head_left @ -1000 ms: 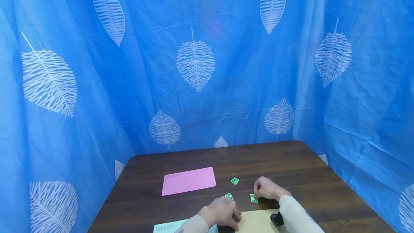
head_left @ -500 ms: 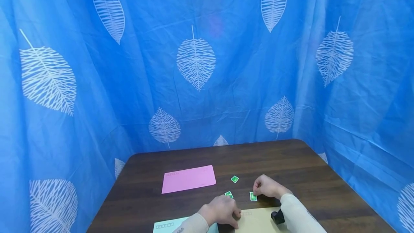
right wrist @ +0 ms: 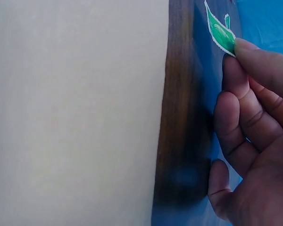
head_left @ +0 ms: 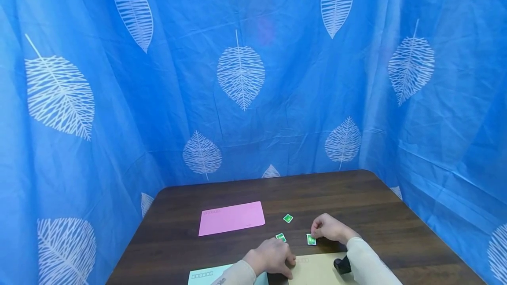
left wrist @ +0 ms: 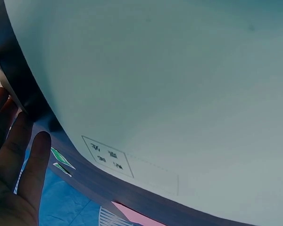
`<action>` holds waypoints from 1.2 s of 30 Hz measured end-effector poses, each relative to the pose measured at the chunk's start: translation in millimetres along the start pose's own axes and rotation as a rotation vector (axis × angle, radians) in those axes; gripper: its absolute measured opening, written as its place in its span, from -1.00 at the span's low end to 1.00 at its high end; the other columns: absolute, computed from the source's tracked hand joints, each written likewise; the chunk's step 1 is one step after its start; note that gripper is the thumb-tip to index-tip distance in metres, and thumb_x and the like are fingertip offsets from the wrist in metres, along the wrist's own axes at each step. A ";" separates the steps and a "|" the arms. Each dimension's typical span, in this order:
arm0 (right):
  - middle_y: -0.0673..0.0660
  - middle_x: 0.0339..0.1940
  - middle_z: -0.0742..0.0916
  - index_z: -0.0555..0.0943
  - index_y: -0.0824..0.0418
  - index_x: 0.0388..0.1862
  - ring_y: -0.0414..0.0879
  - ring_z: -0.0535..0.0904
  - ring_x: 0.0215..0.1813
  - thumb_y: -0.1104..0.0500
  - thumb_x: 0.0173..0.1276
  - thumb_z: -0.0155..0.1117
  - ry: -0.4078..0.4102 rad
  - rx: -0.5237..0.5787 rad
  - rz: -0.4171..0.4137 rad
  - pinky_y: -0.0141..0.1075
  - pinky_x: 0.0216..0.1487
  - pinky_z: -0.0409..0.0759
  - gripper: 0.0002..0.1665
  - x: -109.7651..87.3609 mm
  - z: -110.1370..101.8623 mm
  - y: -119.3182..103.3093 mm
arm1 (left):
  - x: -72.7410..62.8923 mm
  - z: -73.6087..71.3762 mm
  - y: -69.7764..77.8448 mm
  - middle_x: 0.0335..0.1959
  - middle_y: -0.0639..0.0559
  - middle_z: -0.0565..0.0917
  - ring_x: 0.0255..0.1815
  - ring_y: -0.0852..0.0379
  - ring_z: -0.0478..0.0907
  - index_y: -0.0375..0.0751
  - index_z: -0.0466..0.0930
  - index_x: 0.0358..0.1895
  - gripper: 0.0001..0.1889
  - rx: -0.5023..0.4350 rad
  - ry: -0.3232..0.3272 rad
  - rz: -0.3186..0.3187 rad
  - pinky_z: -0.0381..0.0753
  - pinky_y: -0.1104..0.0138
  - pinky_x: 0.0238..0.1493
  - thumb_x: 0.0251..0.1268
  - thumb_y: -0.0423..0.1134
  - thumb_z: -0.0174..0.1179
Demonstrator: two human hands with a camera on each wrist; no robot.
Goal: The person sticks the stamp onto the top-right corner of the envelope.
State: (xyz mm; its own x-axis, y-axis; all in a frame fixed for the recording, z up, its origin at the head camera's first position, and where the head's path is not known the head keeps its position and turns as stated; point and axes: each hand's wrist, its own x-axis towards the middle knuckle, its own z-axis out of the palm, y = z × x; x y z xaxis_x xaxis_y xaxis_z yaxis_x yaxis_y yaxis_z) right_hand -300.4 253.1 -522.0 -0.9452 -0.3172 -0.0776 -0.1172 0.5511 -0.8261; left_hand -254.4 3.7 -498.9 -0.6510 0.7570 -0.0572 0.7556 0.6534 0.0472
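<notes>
Beyond the beige envelope (head_left: 314, 271), the right hand (head_left: 332, 228) pinches a green stamp (right wrist: 220, 35).

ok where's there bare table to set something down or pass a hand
Bare table: the far strip between the pink envelope and the blue curtain, and right of the right hand out to the edge. Crowded: the near side, with left hand, mint envelope, cream envelope and black object; green stamps lie beyond.
</notes>
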 end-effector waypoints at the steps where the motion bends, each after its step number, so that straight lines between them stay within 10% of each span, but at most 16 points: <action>1: 0.02 -0.53 0.63 0.62 0.33 -0.46 -0.09 0.47 -0.42 0.38 0.23 0.35 -0.001 0.003 -0.002 -0.26 -0.35 0.43 -0.90 -0.4 -0.2 0.3 | 0.0 0.3 -0.1 -0.12 0.47 0.76 -0.16 0.52 0.64 0.33 0.82 -0.19 -0.73 0.000 0.000 -0.001 0.56 0.59 -0.31 -0.05 0.10 0.53; 36: 0.03 -0.51 0.65 0.60 0.41 -0.42 -0.08 0.50 -0.39 0.37 0.26 0.33 -0.055 0.089 -0.009 -0.24 -0.31 0.48 -0.89 -15.5 -9.8 6.4 | 0.3 -1.6 1.9 -0.11 0.46 0.76 -0.11 0.51 0.65 0.32 0.82 -0.20 -0.73 0.011 -0.008 0.000 0.60 0.57 -0.26 -0.05 0.10 0.53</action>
State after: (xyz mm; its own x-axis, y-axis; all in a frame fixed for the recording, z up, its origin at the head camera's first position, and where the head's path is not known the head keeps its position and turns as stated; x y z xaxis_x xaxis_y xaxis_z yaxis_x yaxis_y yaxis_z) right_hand -289.4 269.2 -520.7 -0.9259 -0.3648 -0.0982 -0.0959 0.4785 -0.8728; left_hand -253.3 5.2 -497.2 -0.6504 0.7568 -0.0654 0.7563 0.6532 0.0364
